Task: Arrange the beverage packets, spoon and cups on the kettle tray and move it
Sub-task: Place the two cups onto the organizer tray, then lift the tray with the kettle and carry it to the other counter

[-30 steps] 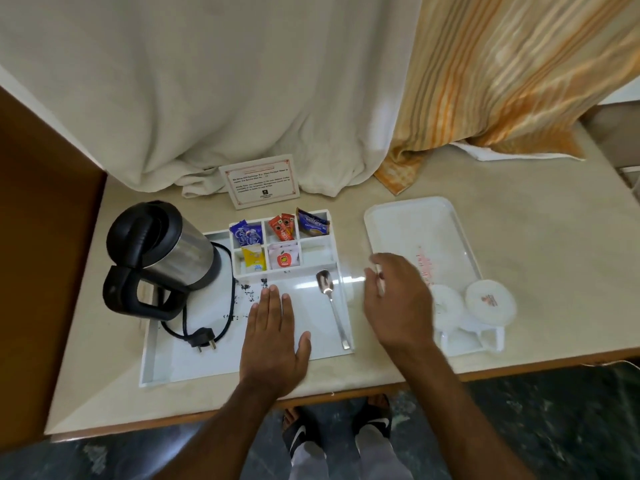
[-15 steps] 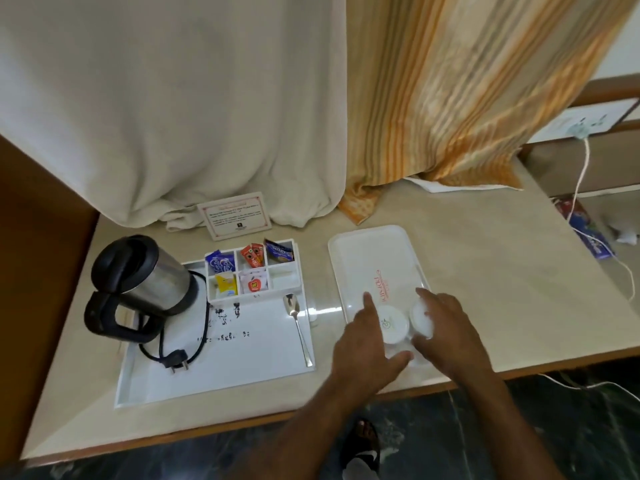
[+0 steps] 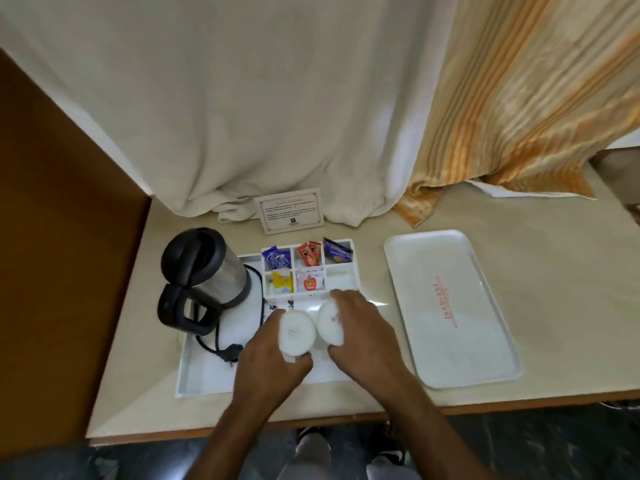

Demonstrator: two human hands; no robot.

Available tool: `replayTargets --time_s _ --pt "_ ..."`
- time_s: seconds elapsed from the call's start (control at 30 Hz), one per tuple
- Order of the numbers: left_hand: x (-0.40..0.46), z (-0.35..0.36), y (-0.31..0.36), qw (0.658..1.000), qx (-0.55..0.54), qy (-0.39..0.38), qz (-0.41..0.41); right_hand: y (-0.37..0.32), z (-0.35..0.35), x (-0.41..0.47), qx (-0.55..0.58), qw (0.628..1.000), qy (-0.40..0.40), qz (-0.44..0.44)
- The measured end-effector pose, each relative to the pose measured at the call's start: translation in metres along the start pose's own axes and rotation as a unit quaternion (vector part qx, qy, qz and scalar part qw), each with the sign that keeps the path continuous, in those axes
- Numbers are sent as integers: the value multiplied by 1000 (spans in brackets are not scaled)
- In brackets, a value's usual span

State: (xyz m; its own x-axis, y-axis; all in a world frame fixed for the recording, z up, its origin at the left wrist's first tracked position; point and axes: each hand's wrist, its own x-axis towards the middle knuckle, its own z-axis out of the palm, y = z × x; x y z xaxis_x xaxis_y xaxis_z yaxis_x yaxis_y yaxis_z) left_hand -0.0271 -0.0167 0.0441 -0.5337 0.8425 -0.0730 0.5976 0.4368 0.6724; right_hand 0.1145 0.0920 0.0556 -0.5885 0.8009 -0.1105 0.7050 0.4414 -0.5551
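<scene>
The white kettle tray (image 3: pixel 204 375) lies on the table's left half with a steel and black kettle (image 3: pixel 204 271) on it. Its compartments at the back hold several beverage packets (image 3: pixel 308 263). My left hand (image 3: pixel 273 362) grips a white covered cup (image 3: pixel 297 332) over the tray's middle. Just to its right, my right hand (image 3: pixel 360 327) grips a second white covered cup (image 3: pixel 330 322). Both cups are blurred. The spoon is hidden under my hands.
A second white serving tray (image 3: pixel 446 306) with red lettering lies to the right, with nothing on it. A printed card (image 3: pixel 289 214) stands behind the packets. White and orange striped curtains hang onto the table's back. A wooden panel borders the left.
Both hands took the two cups off the right serving tray and carried them left over the kettle tray. The view has swung back to the left.
</scene>
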Motion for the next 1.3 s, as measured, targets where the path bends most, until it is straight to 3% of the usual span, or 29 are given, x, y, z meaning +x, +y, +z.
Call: replayTargets --time_s 0.2,0.43,0.53,0.63,0.7,0.77,0.87,0.93,1.1,1.3 --pt "23 -16 -33 998 -25 -35 -48 -21 41 17 -30 999 -24 27" --pt "29 -12 -40 994 6 -96 -51 -23 28 17 -45 992 -91 73" --pt "19 -32 -57 998 6 -58 -3 -9 11 10 91 993 -21 71" --pt "6 -63 -91 993 91 60 41 21 6 12 135 975 116 132" --pt "1 -80 -115 979 181 79 41 36 14 22 100 969 97 202" --pt "6 -90 -136 978 193 72 -28 42 27 30 63 971 76 215" --pt "28 -90 -160 973 90 85 -195 42 42 38 16 977 82 199" --pt "45 -83 -166 967 41 64 -241 44 48 40 -12 977 99 189" --pt "65 -67 -175 955 42 63 -287 48 56 48 -21 973 106 204" --pt "60 -62 -170 963 39 88 -252 44 55 47 -40 972 101 209"
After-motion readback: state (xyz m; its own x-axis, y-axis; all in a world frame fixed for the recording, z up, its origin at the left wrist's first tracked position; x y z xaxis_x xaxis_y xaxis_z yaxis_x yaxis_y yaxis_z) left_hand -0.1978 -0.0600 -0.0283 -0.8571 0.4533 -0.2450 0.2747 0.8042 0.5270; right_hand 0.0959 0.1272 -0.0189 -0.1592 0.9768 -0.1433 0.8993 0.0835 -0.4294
